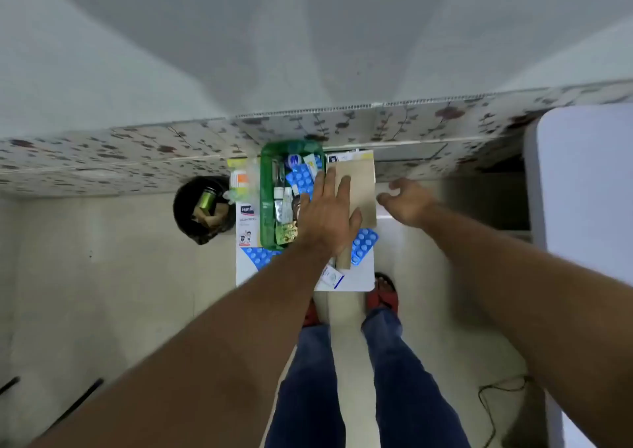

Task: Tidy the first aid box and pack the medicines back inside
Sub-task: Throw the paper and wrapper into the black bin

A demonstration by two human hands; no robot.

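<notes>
I see the box (266, 187) at the back left of the small table (359, 278), blister strips (301, 178) and tubes inside it. A cardboard sheet (358, 187) lies just right of it, a blister strip (364, 244) nearer me. The bin (202, 207) stands on the floor, left of the table.

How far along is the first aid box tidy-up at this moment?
Partly done. The green box already holds several strips, tubes and a blue blister pack. In hand: the left hand lies flat on a brown envelope beside the box; the right hand hovers open, empty. Left: another blue strip, a plaster box and a small sachet remain outside.
</notes>
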